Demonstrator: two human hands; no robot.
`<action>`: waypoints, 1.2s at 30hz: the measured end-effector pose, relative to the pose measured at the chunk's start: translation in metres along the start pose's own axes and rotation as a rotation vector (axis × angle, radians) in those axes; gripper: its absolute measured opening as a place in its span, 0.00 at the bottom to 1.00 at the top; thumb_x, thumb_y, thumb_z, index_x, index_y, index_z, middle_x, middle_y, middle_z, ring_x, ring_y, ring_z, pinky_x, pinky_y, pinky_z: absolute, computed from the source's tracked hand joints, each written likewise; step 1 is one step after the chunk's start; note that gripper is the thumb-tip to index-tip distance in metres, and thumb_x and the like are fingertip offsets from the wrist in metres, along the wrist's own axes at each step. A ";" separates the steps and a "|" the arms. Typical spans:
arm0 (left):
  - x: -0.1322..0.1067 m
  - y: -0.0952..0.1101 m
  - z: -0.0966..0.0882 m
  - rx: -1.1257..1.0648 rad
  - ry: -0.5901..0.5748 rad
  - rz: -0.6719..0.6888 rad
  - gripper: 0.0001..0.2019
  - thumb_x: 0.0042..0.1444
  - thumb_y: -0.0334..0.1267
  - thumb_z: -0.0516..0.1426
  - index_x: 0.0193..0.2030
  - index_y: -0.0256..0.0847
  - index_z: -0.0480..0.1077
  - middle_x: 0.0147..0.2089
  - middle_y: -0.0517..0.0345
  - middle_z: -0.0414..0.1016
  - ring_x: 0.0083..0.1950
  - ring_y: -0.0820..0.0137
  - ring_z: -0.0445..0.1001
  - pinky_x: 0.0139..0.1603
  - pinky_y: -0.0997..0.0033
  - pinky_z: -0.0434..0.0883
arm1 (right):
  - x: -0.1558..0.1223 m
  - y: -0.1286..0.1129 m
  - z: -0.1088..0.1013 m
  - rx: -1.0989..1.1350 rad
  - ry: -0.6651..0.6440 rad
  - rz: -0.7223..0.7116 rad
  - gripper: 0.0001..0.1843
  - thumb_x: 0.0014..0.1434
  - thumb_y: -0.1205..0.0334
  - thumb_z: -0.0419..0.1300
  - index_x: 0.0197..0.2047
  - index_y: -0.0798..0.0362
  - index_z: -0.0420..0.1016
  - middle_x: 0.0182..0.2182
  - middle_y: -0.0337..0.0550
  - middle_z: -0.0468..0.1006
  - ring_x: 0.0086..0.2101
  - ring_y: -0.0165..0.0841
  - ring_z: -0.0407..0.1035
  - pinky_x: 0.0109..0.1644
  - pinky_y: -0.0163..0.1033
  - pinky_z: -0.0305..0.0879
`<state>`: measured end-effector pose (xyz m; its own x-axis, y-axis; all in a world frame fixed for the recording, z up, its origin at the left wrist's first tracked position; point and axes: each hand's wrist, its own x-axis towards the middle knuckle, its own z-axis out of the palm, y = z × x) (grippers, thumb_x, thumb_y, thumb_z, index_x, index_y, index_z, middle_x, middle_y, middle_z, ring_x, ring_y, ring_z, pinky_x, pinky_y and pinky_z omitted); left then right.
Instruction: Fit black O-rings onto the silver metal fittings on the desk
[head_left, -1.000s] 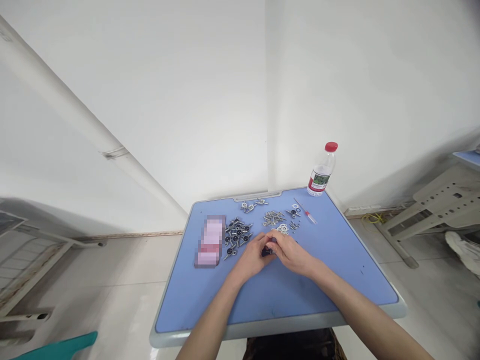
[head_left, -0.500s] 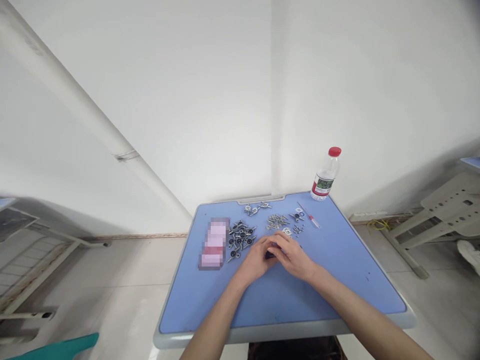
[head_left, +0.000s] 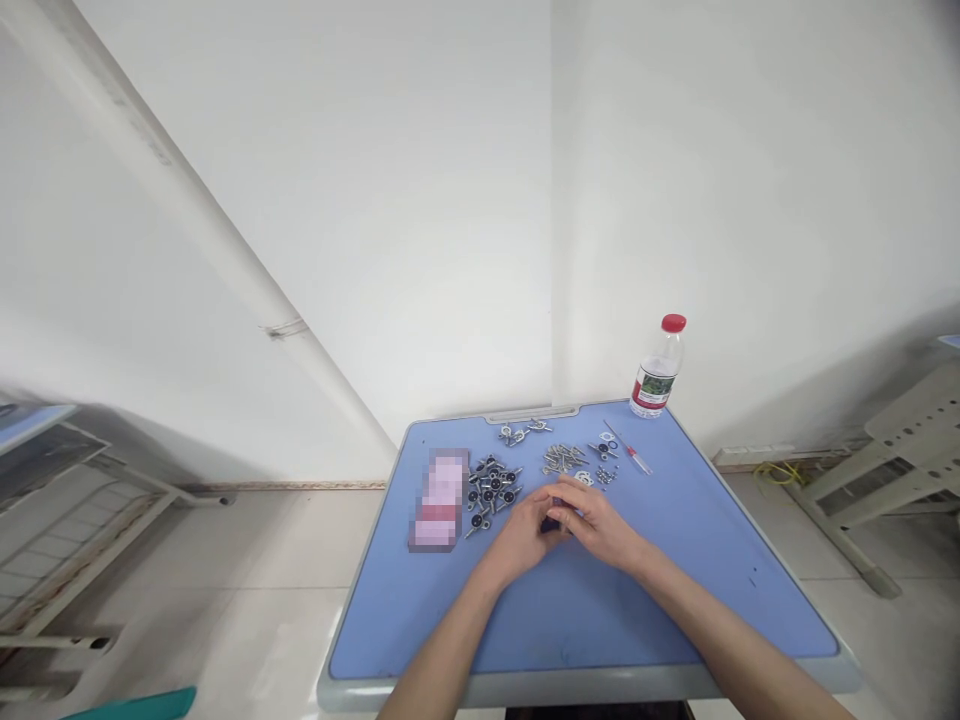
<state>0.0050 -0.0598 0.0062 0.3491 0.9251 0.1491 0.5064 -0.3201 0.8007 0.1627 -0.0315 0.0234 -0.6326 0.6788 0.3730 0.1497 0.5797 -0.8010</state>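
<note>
My left hand (head_left: 527, 528) and my right hand (head_left: 596, 518) meet over the front middle of the blue desk (head_left: 570, 620). Between them is a small dark part (head_left: 551, 524), mostly covered by my fingers, which close around it from both sides. Left of my hands lies a pile of metal parts with round black caps (head_left: 491, 482). Just beyond them are a heap of small metal pins (head_left: 562, 459), several pale rings (head_left: 583, 479) and a scatter of tiny metal pieces (head_left: 606, 476). One more black-capped part (head_left: 603, 450) lies near these.
A blurred pink slab (head_left: 440, 495) lies at the desk's left. Bare metal parts (head_left: 517, 433) sit near the back edge. A thin tool with a red section (head_left: 631, 451) lies at the right, and a red-capped bottle (head_left: 658, 370) stands at the back right corner, near the wall.
The whole view has shifted, so the desk sits slightly lower and further right. My hands stay together around the dark part, with only slight finger movement.
</note>
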 end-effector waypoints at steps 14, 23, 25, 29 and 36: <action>0.000 -0.003 0.001 0.009 -0.001 -0.011 0.04 0.49 0.27 0.56 0.31 0.39 0.68 0.37 0.58 0.71 0.39 0.69 0.69 0.39 0.71 0.66 | -0.001 0.009 -0.001 0.078 -0.046 -0.006 0.19 0.67 0.57 0.47 0.59 0.45 0.68 0.39 0.43 0.75 0.36 0.33 0.70 0.41 0.39 0.69; -0.001 -0.001 -0.003 0.044 -0.016 -0.015 0.14 0.48 0.28 0.58 0.43 0.42 0.70 0.43 0.57 0.69 0.40 0.69 0.68 0.41 0.70 0.67 | -0.001 0.009 -0.006 -0.056 0.044 0.047 0.19 0.67 0.58 0.46 0.59 0.46 0.66 0.39 0.44 0.74 0.37 0.34 0.69 0.42 0.42 0.68; -0.001 -0.002 -0.002 0.051 -0.008 -0.021 0.14 0.48 0.28 0.58 0.43 0.42 0.71 0.42 0.58 0.69 0.39 0.69 0.68 0.40 0.70 0.67 | -0.002 0.008 -0.007 -0.093 0.047 0.028 0.18 0.67 0.58 0.46 0.58 0.46 0.65 0.40 0.45 0.73 0.36 0.34 0.68 0.41 0.42 0.68; 0.000 0.000 -0.002 0.036 0.000 -0.008 0.11 0.49 0.28 0.58 0.40 0.41 0.70 0.42 0.58 0.70 0.39 0.69 0.68 0.40 0.71 0.67 | -0.002 0.006 -0.008 -0.170 0.036 -0.007 0.18 0.67 0.59 0.47 0.58 0.46 0.65 0.38 0.44 0.73 0.35 0.34 0.68 0.39 0.42 0.67; 0.003 0.001 -0.004 0.017 -0.012 -0.017 0.13 0.49 0.29 0.58 0.43 0.41 0.70 0.45 0.56 0.70 0.41 0.69 0.69 0.42 0.70 0.68 | -0.002 0.006 -0.008 -0.177 0.045 -0.042 0.19 0.67 0.63 0.47 0.60 0.46 0.63 0.41 0.45 0.74 0.36 0.34 0.69 0.40 0.41 0.68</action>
<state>0.0030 -0.0567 0.0096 0.3500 0.9279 0.1287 0.5257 -0.3083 0.7928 0.1710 -0.0261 0.0212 -0.6069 0.6698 0.4278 0.2577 0.6750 -0.6913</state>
